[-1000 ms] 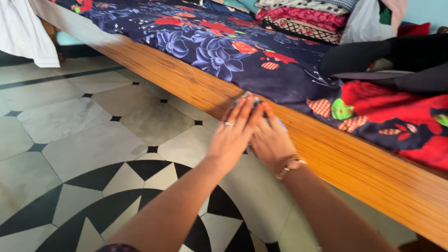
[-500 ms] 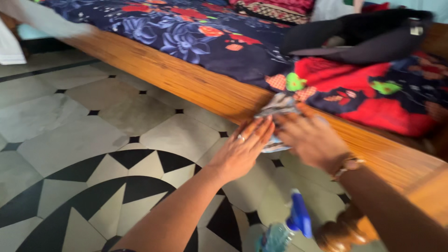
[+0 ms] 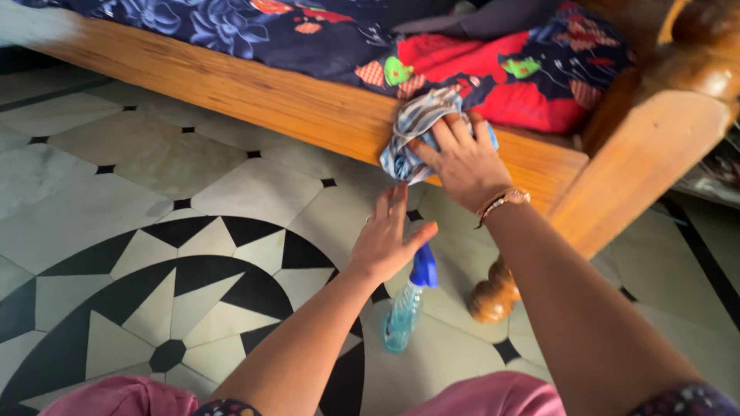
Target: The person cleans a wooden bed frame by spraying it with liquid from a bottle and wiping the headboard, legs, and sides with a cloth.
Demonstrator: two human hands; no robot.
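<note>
My right hand (image 3: 462, 158) presses a crumpled blue-and-white striped cloth (image 3: 412, 127) against the wooden side rail of the bed (image 3: 270, 96), near its right end. A bracelet sits on that wrist. My left hand (image 3: 389, 239) hovers lower, fingers spread and holding nothing, just above a blue spray bottle (image 3: 407, 304) that lies on the tiled floor. The hand covers part of the bottle's blue nozzle.
A dark floral bedsheet with a red patch (image 3: 501, 77) hangs over the mattress. The bed's turned wooden leg (image 3: 493, 296) stands right of the bottle, and the footboard post (image 3: 655, 146) rises at right. Black-and-white patterned floor tiles (image 3: 154, 254) spread to the left.
Both hands slid right along the rail with the cloth. My left hand has come off the cloth and dropped toward the spray bottle, while the right keeps pressing the cloth.
</note>
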